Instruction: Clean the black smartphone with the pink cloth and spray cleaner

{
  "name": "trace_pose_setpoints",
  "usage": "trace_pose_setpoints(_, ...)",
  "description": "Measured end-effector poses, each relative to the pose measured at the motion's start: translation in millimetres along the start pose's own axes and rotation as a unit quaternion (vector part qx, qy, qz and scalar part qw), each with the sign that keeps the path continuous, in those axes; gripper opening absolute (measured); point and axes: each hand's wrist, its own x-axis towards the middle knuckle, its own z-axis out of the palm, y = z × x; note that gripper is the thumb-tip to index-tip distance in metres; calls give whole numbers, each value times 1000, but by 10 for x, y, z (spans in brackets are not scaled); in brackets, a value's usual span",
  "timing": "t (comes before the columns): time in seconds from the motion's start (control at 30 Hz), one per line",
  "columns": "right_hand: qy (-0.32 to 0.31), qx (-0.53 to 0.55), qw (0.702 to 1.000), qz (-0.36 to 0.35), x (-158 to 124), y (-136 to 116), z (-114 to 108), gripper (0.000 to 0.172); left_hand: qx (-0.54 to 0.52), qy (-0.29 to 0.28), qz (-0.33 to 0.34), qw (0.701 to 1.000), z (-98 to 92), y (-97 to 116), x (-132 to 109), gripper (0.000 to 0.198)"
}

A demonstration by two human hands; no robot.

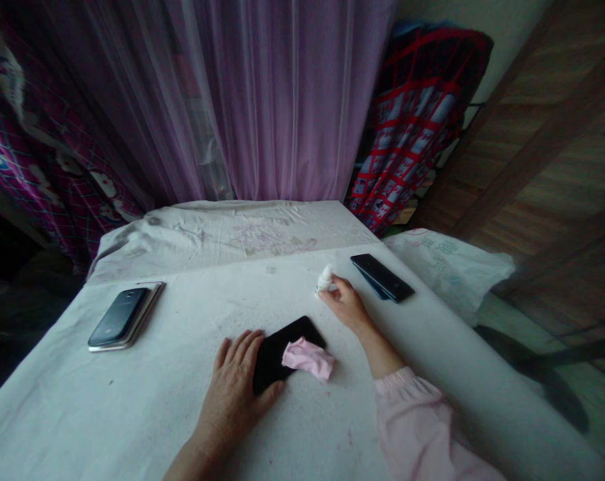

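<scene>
My left hand (237,374) rests on the table around the left end of a black phone (274,361), its thumb along the near edge and its fingers at the far left corner, holding it in place. The phone lies flat, screen side dark. A crumpled pink cloth (310,359) lies over the phone's right part and hangs off onto the table. Farther back, my right hand (346,304) is closed on a small white bottle (325,280) with a white nozzle top. The bottle is upright at the table surface; whether it touches the cloth cover is hard to tell.
Two stacked phones (119,321) lie at the left of the white-covered table (182,427). Another pair of dark phones (382,277) overlaps near the right edge. A white plastic bag (447,267) hangs beside that edge. Purple curtains (292,100) stand behind the table.
</scene>
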Motion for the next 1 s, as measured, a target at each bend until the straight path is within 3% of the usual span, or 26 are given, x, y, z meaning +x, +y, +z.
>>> trace_pose_setpoints(0.17,-37,77,995,57,43,-103,14,39,-4,3,3,1000,-2,0,-2,68)
trace_pose_setpoints(0.3,-70,191,973,111,-10,-257,-9,37,-7,2,2,1000,-1,3,-8,69)
trace_pose_setpoints(0.43,-116,263,950,118,-63,-460,-52,36,-10,-6,-5,1000,-5,14,-12,69)
trace_pose_setpoints(0.67,-148,301,935,115,-134,-756,-64,36,-7,-10,0,1000,-24,27,-4,66)
trace_pose_setpoints(1.0,-171,307,931,99,-188,-858,-61,32,-13,-10,-7,1000,-22,31,-2,69)
